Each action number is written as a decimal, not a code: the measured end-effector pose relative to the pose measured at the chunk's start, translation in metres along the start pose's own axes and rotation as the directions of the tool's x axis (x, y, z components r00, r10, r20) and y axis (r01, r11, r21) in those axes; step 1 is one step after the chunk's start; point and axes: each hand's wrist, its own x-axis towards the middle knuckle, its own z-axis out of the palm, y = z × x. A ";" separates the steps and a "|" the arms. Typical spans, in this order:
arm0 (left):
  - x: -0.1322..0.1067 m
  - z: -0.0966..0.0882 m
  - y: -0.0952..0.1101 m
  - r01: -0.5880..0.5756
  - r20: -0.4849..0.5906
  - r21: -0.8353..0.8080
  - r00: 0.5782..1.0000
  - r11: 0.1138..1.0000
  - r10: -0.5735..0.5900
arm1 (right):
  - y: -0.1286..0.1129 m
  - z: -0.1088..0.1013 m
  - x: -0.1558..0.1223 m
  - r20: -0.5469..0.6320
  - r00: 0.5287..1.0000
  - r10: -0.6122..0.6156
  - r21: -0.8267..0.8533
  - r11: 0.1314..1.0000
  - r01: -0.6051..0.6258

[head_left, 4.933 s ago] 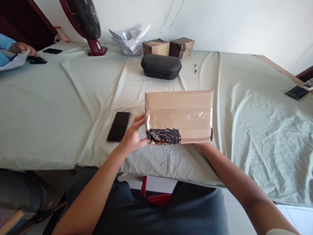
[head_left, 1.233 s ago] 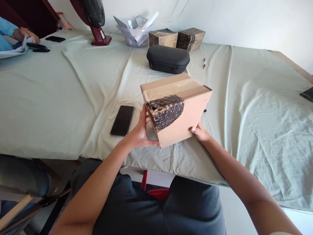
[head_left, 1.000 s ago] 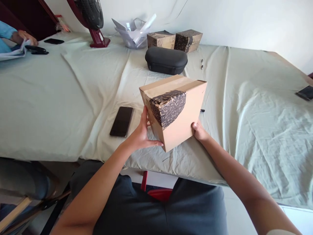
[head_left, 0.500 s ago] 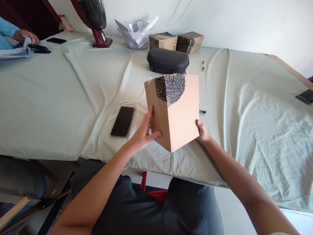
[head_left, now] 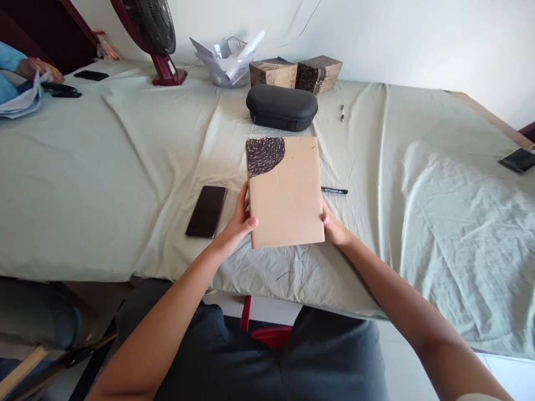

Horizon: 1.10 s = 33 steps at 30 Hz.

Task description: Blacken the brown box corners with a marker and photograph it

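A brown cardboard box (head_left: 286,195) stands on the pale green sheet near the table's front edge, a plain face towards me with a black scribbled patch at its top left corner. My left hand (head_left: 238,223) grips its left side, thumb on the front face. Against the lower right side my right hand (head_left: 333,228) presses, fingers mostly hidden behind the box. A black pen (head_left: 334,191) lies just right of the box.
A dark phone (head_left: 205,211) lies left of the box. Behind it sit a black oval case (head_left: 281,107), two scribbled cardboard boxes (head_left: 295,73), a paper-filled tub (head_left: 225,64) and a red fan (head_left: 154,33). Another person's hand (head_left: 35,69) rests at far left. Another phone (head_left: 517,160) lies far right.
I have turned the box in both hands from a tilted corner-on pose to a flat face towards me. The scribbled patch has gone from the front middle to the top left corner.
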 end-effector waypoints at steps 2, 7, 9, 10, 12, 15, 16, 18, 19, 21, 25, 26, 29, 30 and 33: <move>0.000 0.002 0.004 0.028 -0.029 -0.036 0.999 0.999 -0.029 | -0.002 -0.002 0.003 0.010 0.999 -0.047 -0.025 0.999 0.047; 0.002 0.000 0.008 0.109 -0.134 -0.088 0.984 0.990 -0.121 | 0.003 -0.016 0.007 -0.131 0.990 -0.056 -0.283 0.959 0.017; 0.003 -0.002 0.007 0.134 -0.148 -0.104 0.978 0.985 -0.148 | 0.008 -0.025 0.008 -0.233 0.970 -0.067 -0.489 0.871 -0.058; 0.004 -0.003 0.006 0.139 -0.149 -0.109 0.977 0.984 -0.154 | 0.010 -0.029 0.008 -0.272 0.961 -0.044 -0.575 0.808 -0.126; 0.004 -0.003 0.005 0.137 -0.150 -0.102 0.977 0.985 -0.151 | 0.013 -0.036 0.008 -0.307 0.950 0.062 -0.689 0.674 -0.267; 0.004 -0.003 0.003 0.122 -0.142 -0.069 0.981 0.990 -0.131 | 0.014 -0.039 0.009 -0.289 0.930 0.225 -0.756 0.543 -0.366; 0.004 -0.003 0.003 0.116 -0.140 -0.060 0.982 0.991 -0.124 | 0.013 -0.039 0.009 -0.286 0.925 0.251 -0.762 0.526 -0.378; 0.004 -0.002 0.003 0.112 -0.140 -0.054 0.983 0.992 -0.119 | 0.013 -0.038 0.011 -0.276 0.921 0.274 -0.766 0.517 -0.384; 0.004 -0.002 0.002 0.114 -0.141 -0.055 0.983 0.992 -0.121 | 0.013 -0.037 0.012 -0.269 0.922 0.278 -0.769 0.514 -0.379; 0.004 -0.002 0.003 0.117 -0.146 -0.061 0.981 0.991 -0.125 | 0.012 -0.036 0.013 -0.242 0.928 0.282 -0.783 0.508 -0.358; 0.004 -0.002 0.003 0.121 -0.151 -0.065 0.980 0.991 -0.129 | 0.004 -0.033 0.013 -0.192 0.927 0.322 -0.814 0.475 -0.333; 0.004 -0.002 0.003 0.122 -0.148 -0.064 0.980 0.990 -0.131 | 0.001 -0.032 0.013 -0.186 0.921 0.342 -0.826 0.454 -0.335; 0.005 -0.003 0.002 0.116 -0.139 -0.063 0.983 0.991 -0.124 | -0.009 -0.028 0.014 -0.203 0.893 0.401 -0.848 0.384 -0.365; 0.005 -0.003 0.002 0.111 -0.136 -0.064 0.983 0.992 -0.119 | -0.012 -0.028 0.015 -0.209 0.885 0.415 -0.847 0.376 -0.376; 0.005 -0.005 0.000 0.108 -0.136 -0.056 0.984 0.993 -0.115 | -0.018 -0.027 0.016 -0.232 0.866 0.444 -0.826 0.379 -0.416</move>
